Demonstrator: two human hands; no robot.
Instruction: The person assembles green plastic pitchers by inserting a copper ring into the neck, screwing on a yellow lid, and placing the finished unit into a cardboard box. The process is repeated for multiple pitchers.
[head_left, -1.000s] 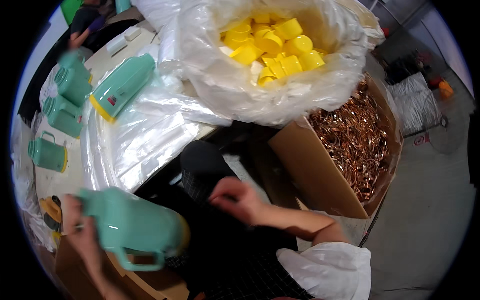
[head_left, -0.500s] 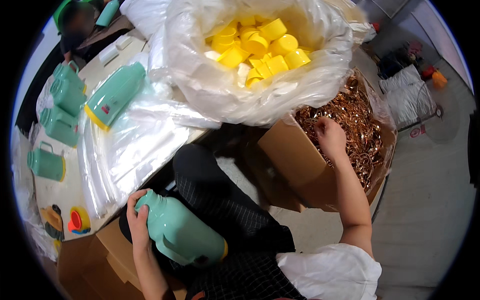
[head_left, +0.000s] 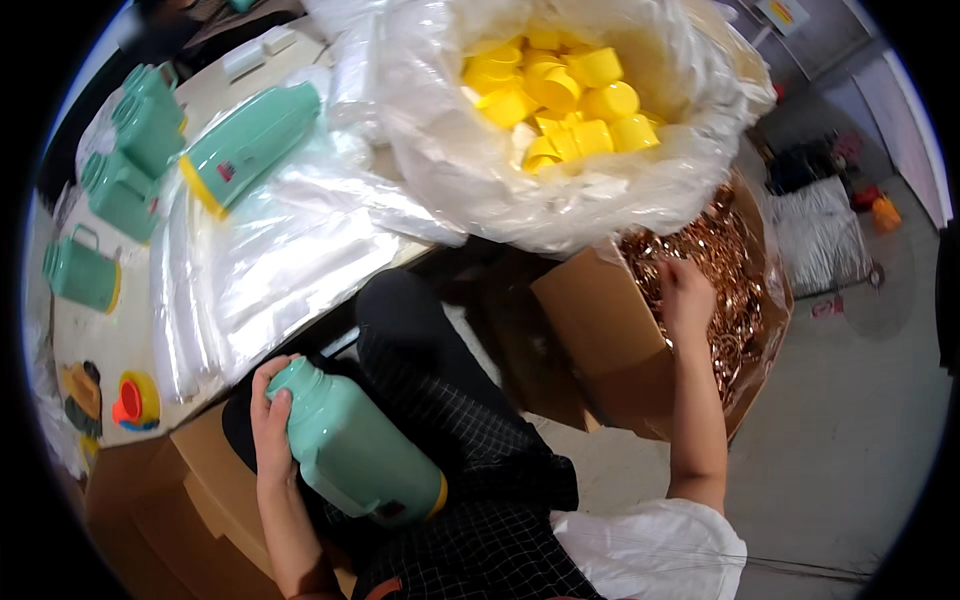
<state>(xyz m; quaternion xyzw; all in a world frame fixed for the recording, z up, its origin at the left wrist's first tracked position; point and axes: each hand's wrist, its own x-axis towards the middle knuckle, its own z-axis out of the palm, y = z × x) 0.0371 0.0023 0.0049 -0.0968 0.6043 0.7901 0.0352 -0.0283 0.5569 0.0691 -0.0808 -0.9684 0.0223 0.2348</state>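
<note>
The left hand (head_left: 272,412) gripped a green flask (head_left: 375,450) around its neck, the body tilted over the lap (head_left: 440,385). The right hand (head_left: 688,298) was inside a carton (head_left: 598,330), among coppery loops (head_left: 738,290). Yellow caps (head_left: 582,100) lay in a clear bag (head_left: 500,212). On the table (head_left: 122,338), another flask (head_left: 252,145) lay on plastic sheets (head_left: 270,265); four upright flasks (head_left: 82,272) stood farther left.

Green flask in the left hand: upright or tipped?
Tipped. The green flask lies slanted, its side facing the camera, its neck at the left hand and its yellow base rim toward the lower right.
</note>
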